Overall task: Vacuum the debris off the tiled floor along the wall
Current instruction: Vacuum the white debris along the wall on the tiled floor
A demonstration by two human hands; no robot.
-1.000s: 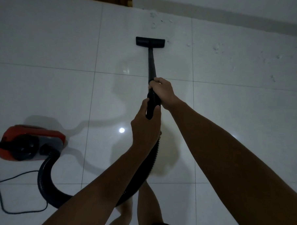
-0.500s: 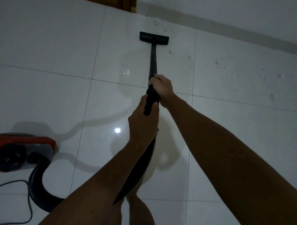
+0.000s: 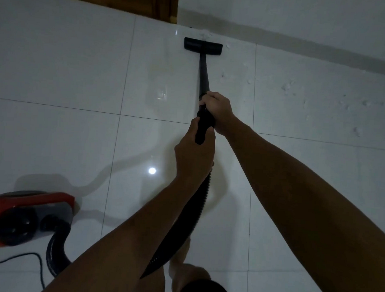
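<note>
Pushed forward, the floor nozzle [image 3: 203,45] now meets wall-edge debris [image 3: 205,34], well beyond both hands: right hand [image 3: 217,109] steering, left hand [image 3: 194,156] bracing, fingers wrapped round the vacuum wand [image 3: 204,75]; more crumbs [image 3: 288,87] lie rightward.

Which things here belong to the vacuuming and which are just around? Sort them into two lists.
Part of the job:
floor nozzle
wand
hose
vacuum body
power cord
debris by the wall
left hand and right hand, both gripping the wand handle

Just around:
wooden door frame
baseboard
</note>
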